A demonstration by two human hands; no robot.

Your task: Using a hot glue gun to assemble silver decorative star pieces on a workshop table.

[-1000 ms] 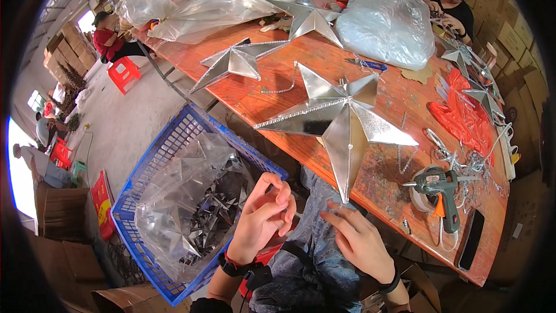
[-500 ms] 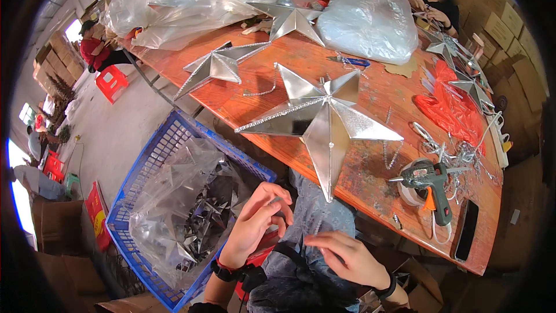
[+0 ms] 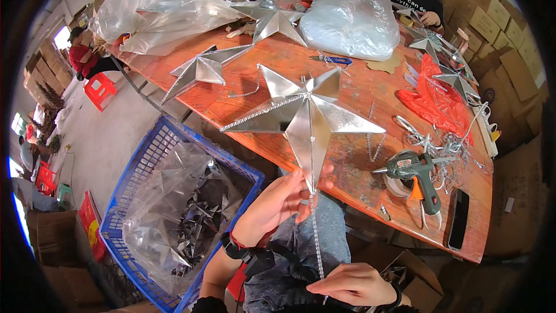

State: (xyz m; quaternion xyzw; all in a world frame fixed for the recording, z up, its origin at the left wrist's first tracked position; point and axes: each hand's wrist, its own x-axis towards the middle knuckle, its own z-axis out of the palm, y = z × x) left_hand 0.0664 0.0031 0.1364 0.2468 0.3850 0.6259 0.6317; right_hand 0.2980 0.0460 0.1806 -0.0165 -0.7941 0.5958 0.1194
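right hand (image 3: 353,284) hides the bead strand (image 3: 317,243) end.

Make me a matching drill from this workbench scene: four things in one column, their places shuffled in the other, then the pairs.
Things:
1. glue gun
2. blue basket
3. dark phone
4. bead strand

Places:
A. on the floor left of the table, lined with clear plastic
B. stretched between the left hand and right hand
C. flat near the table's right front corner
D. on the table right of the big silver star

Pairs: 1-D, 2-A, 3-C, 4-B
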